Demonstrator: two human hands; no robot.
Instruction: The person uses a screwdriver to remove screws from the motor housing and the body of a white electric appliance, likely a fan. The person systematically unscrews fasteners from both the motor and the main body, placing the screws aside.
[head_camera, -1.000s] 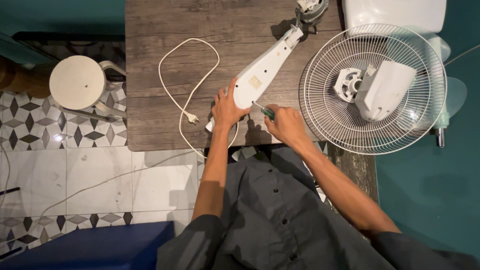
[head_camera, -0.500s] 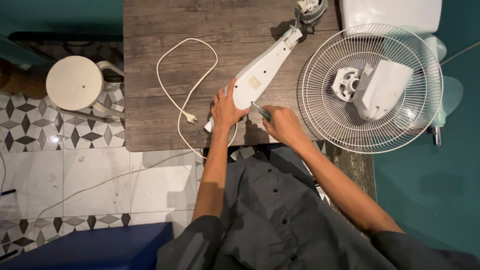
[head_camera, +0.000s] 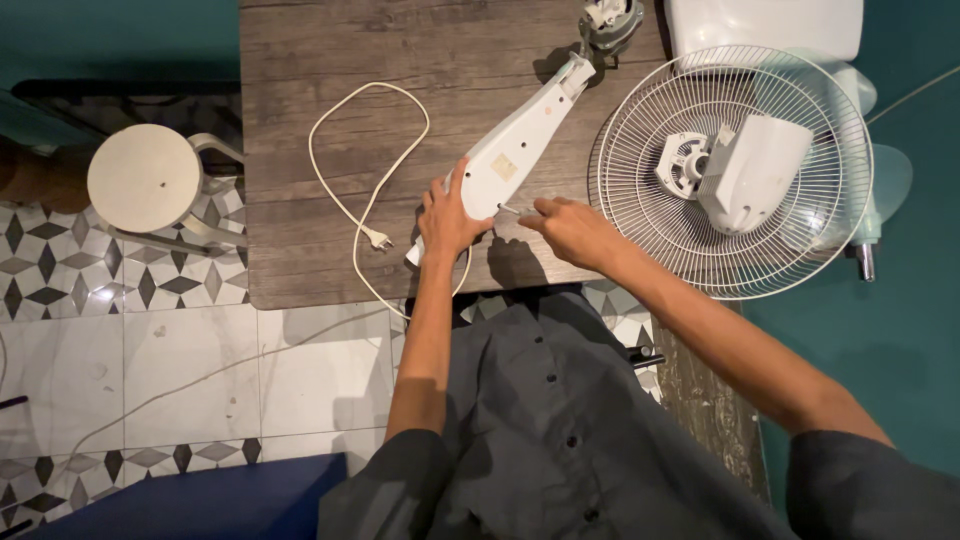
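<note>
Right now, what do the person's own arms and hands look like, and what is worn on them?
Both arms are bare from the elbow down. The left hand and right hand wear no gloves, and no watch or ring shows. Dark grey sleeves are pushed up to about the elbows; they belong to a dark grey buttoned shirt with small dark buttons down the front.

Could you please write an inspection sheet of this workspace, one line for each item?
Surface: dark wooden table, worn grain.
Job's things: white fan neck housing lying diagonally; thin screwdriver at its side.
Clutter: wire fan guard with white motor cover resting on it.
Grippers: left hand pressing the housing; right hand pinching the screwdriver.
Cables: white power cord looped, plug on the table.
Surroundings: round white stool, patterned tile floor.
</note>
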